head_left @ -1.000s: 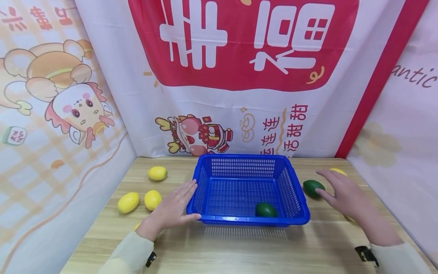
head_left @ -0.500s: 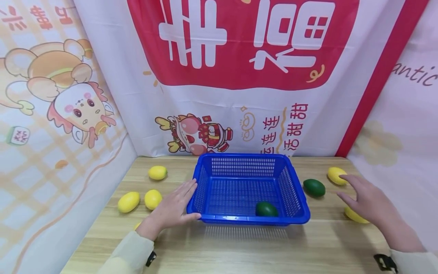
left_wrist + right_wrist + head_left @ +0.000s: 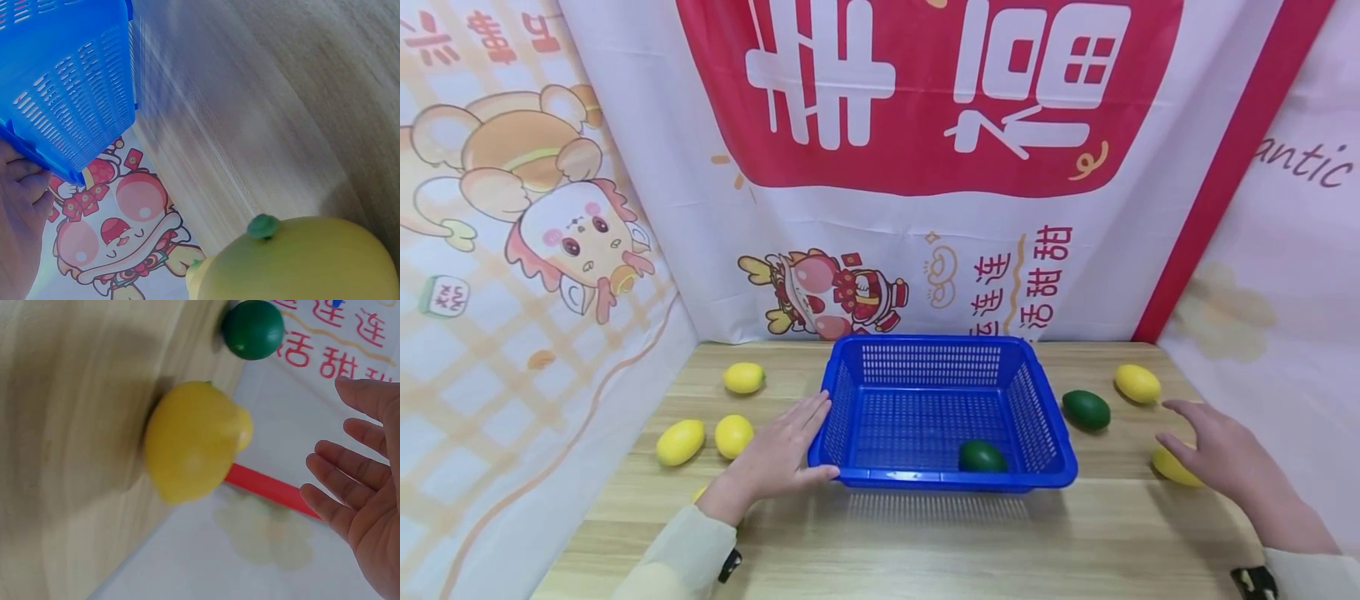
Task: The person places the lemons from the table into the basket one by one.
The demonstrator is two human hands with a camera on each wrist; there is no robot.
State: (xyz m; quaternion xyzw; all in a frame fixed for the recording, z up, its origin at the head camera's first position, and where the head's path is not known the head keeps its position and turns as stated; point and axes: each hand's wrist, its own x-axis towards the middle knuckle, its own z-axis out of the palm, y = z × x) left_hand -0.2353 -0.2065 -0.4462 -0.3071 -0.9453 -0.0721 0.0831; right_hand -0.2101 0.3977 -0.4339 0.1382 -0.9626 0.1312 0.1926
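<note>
A blue plastic basket (image 3: 955,478) stands on the table with a dark green oval fruit (image 3: 982,457) inside, near its front wall. My left hand (image 3: 778,452) rests against the basket's left rim, its fingers extended along it and the thumb at the front corner. On the right, my right hand (image 3: 1234,458) hovers with spread fingers over a yellow lemon (image 3: 1172,468), holding nothing. The right wrist view shows a gap between this lemon (image 3: 190,444) and the fingers. Farther back lie another lemon (image 3: 1137,384) and a second green fruit (image 3: 1086,410).
Left of the basket lie several lemons, among them a back one (image 3: 744,378), an outer one (image 3: 681,442) and one beside my left hand (image 3: 733,437). Another is mostly hidden under the left forearm. Printed cloths (image 3: 917,225) enclose the wooden table (image 3: 940,550) behind and at both sides.
My right hand has moved away from the green fruit, rightward and toward me, to above the near lemon. The left hand and basket have stayed in place.
</note>
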